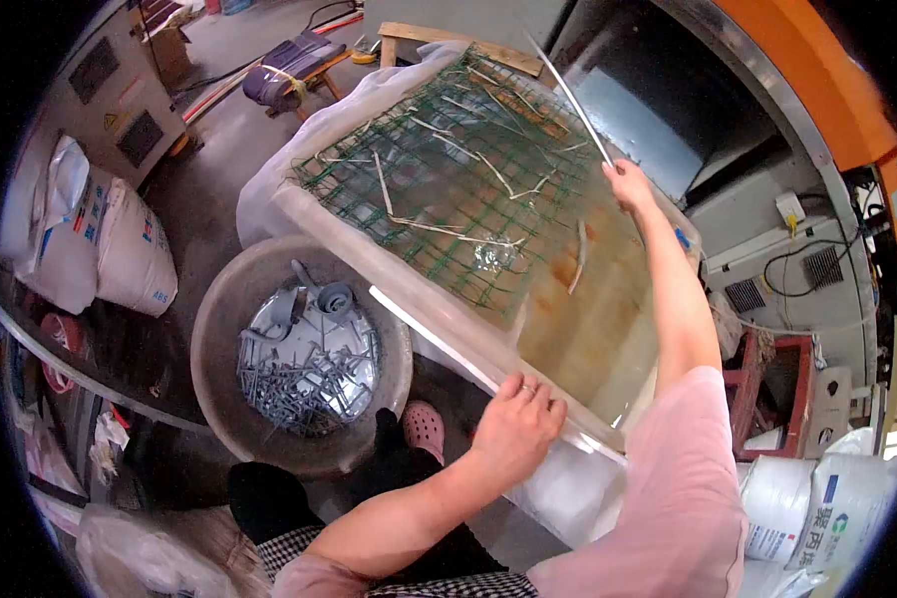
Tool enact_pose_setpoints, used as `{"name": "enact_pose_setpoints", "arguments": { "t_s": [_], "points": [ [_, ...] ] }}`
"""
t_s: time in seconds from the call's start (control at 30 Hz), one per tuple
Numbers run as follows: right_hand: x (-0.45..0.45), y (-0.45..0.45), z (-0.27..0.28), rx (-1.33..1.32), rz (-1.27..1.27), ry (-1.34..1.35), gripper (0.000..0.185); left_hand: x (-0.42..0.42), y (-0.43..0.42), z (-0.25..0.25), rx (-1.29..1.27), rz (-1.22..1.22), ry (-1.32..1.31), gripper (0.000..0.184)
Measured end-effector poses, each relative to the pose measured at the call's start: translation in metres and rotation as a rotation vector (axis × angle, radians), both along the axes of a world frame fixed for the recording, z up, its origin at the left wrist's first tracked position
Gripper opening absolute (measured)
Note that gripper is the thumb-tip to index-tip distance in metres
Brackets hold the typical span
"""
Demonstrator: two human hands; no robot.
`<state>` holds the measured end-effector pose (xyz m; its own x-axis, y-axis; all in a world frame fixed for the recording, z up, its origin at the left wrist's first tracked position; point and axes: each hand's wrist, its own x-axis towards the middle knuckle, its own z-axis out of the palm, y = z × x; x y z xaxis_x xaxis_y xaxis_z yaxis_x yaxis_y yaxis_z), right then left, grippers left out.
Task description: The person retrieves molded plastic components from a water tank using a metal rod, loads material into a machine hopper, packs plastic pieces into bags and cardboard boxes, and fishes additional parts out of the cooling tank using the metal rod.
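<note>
We held a thin rod (573,100) at the tub (349,239).
Our right hand (629,185) pinched it near the right edge; our left hand (518,427) curled at the near edge, grip unclear.

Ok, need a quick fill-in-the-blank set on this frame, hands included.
1. The hand holding the pale stick is the person's ____ one.
2. Between the tank and the round tub, the other hand touches the ____.
3. The mesh is coloured ____.
4. The clog beside the tub is coloured ____.

Missing words: right; tank; green; pink.
</note>
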<state>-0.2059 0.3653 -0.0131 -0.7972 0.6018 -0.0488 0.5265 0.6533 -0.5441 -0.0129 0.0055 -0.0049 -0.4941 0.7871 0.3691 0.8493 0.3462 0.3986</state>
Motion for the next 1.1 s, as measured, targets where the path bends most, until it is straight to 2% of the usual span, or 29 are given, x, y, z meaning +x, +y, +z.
{"name": "enact_pose_setpoints", "arguments": {
  "t_s": [0.07,0.13,0.33,0.47,0.6,0.83,0.93,1.1],
  "points": [
    [0.038,0.015,-0.006,-0.053,-0.019,0.064,0.030,0.000,-0.001,-0.001,0.026,0.011,0.009,0.008],
    [0.083,0.027,-0.012,0.289,0.098,0.089,0.031,0.001,-0.004,0.000,0.060,0.037,0.013,0.007],
    [0.146,0.013,0.010,0.339,0.045,-0.104,0.029,0.009,-0.004,0.001,0.042,0.053,0.060,0.007],
    [0.120,-0.027,0.016,0.545,0.048,-0.242,0.034,0.011,-0.002,0.002,-0.004,0.032,0.041,0.009],
    [0.074,-0.045,0.005,0.645,0.065,-0.154,0.029,0.009,-0.001,0.005,-0.028,0.041,0.040,0.010],
    [0.016,-0.049,-0.018,0.726,0.100,-0.099,0.031,0.006,-0.001,0.006,-0.042,0.044,0.017,0.010],
    [0.001,-0.051,-0.023,0.622,0.012,-0.150,0.031,0.005,-0.001,0.005,-0.041,0.048,0.031,0.010],
    [-0.014,-0.061,-0.025,0.586,0.018,-0.127,0.029,0.005,-0.003,0.006,-0.017,0.049,0.023,0.009]
  ]
}}
